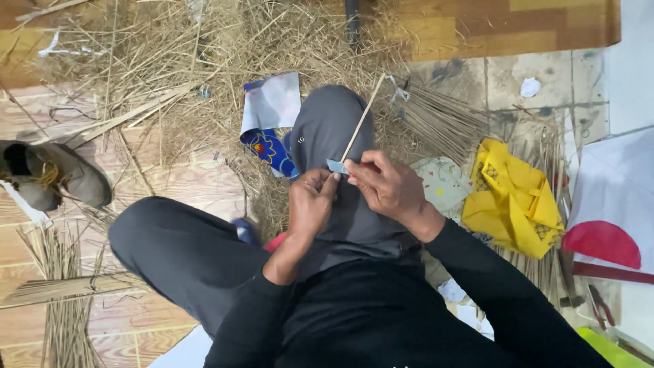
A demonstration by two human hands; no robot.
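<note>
Wood-pattern floor (170, 184), straw (204, 48), yellow cloth (511, 197), shoe (54, 174)

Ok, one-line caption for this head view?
Seated person's left hand and right hand work a thin stick against a small blade.

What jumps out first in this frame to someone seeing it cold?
At centre, the left hand and right hand meet over a raised grey-trousered knee, pinching a small pale blue-grey blade-like piece against a thin light wooden stick. Behind them a heap of dry straw covers the floor. To the right lies a crumpled bright yellow paper sheet, with a red half-disc on white sheet beyond it.
</note>
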